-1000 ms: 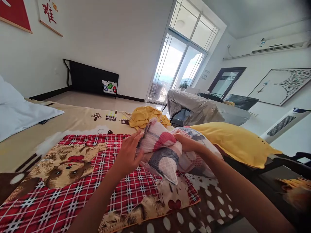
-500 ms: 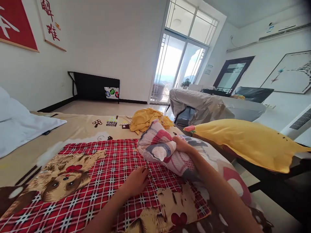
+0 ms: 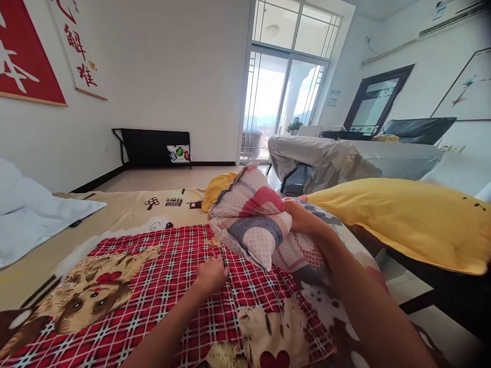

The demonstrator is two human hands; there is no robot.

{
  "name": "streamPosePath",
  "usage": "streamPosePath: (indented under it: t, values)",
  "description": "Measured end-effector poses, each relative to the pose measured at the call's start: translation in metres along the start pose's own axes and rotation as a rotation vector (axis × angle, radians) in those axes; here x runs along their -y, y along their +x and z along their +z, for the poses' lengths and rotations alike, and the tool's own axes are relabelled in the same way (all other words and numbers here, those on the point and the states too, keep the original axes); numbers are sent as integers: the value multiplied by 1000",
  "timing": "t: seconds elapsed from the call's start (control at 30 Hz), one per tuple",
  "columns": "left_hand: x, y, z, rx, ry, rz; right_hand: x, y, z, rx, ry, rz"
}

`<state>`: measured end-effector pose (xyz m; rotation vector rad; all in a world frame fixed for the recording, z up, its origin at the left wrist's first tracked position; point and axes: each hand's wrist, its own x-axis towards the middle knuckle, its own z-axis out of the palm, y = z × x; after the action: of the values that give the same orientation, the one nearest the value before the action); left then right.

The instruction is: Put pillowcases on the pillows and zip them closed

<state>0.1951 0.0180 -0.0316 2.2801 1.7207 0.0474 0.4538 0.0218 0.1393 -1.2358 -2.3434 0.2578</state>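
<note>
A red plaid pillowcase (image 3: 161, 286) with printed bears lies flat on the bed in front of me. My left hand (image 3: 212, 275) is closed on it near its right-hand edge, the fingertips partly hidden. To the right, a pillow (image 3: 257, 204) with red, grey and white patches has its near end bunched up and raised over that edge. My right hand (image 3: 305, 217) grips the bunched part from the right. The rest of the pillow stretches back behind my right forearm and is partly covered by it.
Behind the pillow lies a crumpled yellow cloth (image 3: 217, 189). A yellow cushion (image 3: 406, 220) is at the right, beside the bed. White bedding (image 3: 42, 209) lies at the left on the beige bedsheet (image 3: 126, 207). Farther back stands a table with a plastic cover (image 3: 307, 148).
My right hand has lifted the pillow's bunched end higher and nearer, so it covers more of the yellow cloth. My left hand has shifted slightly left and curled tighter on the pillowcase. The view has turned slightly.
</note>
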Motion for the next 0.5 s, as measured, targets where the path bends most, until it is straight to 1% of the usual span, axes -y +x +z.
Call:
streamPosePath:
  t: [0.07, 0.13, 0.23, 0.37, 0.5]
  values:
    - [-6, 7, -2, 0, 17, -46, 1, 1, -10, 3, 17, 36]
    - [-11, 8, -1, -11, 27, -77, -4, 1, -11, 7, 71, 45]
    - [-11, 5, 5, -48, 28, -103, -19, -1, 1, -7, 171, 55]
    - [-2, 6, 15, -83, 11, -95, -39, -1, 23, 10, 242, 56]
    - [6, 11, 24, -104, -14, -75, -46, 3, 38, 31, 258, 59]
